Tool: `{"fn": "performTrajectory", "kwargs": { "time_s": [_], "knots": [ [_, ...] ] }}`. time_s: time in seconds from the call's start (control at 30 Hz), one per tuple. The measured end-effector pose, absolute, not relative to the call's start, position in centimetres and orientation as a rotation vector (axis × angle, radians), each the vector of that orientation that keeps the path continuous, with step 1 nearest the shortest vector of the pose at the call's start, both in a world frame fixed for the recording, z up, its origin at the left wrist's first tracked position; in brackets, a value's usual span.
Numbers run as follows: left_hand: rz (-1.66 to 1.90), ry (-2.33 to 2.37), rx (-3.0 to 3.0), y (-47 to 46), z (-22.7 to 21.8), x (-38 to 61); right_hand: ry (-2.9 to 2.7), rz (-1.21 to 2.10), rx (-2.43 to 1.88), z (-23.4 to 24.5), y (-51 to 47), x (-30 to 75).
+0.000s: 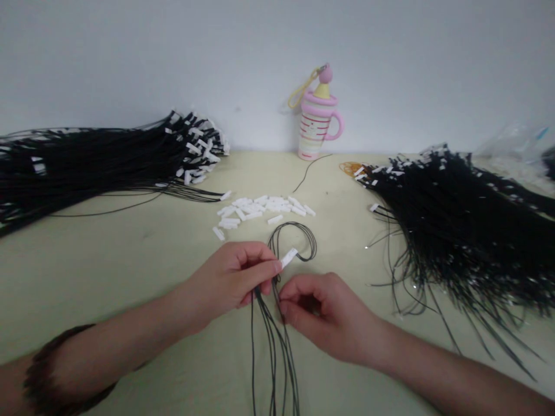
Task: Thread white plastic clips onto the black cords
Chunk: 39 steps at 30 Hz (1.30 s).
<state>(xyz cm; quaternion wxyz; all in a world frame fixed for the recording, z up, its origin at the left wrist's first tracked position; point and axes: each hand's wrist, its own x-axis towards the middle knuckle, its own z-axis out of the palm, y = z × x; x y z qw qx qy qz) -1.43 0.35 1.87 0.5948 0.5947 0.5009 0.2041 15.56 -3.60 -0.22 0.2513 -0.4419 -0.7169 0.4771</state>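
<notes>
Nearest the camera, a few thin black cords (273, 346) ran up the pale bench (108, 260) from the 6 o'clock edge toward the middle. The left hand (236, 280) was pinched around them just below their looped end, thumb and fingers closed, with a small white tag (288, 257) sticking out past its fingertips toward 2 o'clock. The right hand (323, 315) lay just beside it at 4 o'clock, fingers curled and its fingertips touching the same cords. The loop (297, 240) of the cords rested flat on the bench just beyond both hands.

Farther out, at 12 o'clock, lay a loose heap of white tags (260, 209). At 10 o'clock a thick bundle of tagged black cords (95, 162) stretched off the left edge; at 2 o'clock a second bundle (459, 225) fanned out toward the right. Against the wall (130, 58) at 12 o'clock stood a pink striped cup (314, 130), and clear plastic wrap (515, 147) showed blurred at the far right.
</notes>
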Motion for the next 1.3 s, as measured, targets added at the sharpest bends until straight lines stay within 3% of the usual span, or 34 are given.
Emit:
{"fn": "performTrajectory", "kwargs": {
  "time_s": [0.13,0.23,0.47,0.73,0.93,1.03,1.3],
  "knots": [
    [0.523,1.209,1.27,0.5,2.0,-1.3,-1.489,1.805,-1.161,1.0,-3.1,16.7],
    [0.524,1.188,1.213,0.5,1.8,-1.5,-1.311,1.912,-0.927,3.2,-2.3,19.0],
    [0.509,1.185,1.19,0.6,1.7,-1.7,-0.959,1.296,-0.895,6.8,-0.1,24.0],
    [0.508,1.173,1.165,0.9,1.7,-1.8,-1.036,0.871,-1.019,5.9,2.0,25.4],
    [0.532,1.138,1.119,1.1,1.5,-2.1,-1.746,0.516,-1.286,3.2,-0.7,21.1],
    [0.551,1.122,1.099,1.2,1.5,-2.2,-2.091,0.48,-1.237,2.3,-2.3,19.3],
    [0.604,1.076,1.057,1.4,1.5,-2.4,-2.194,0.612,-1.191,1.6,-2.8,18.5]
  ]
}}
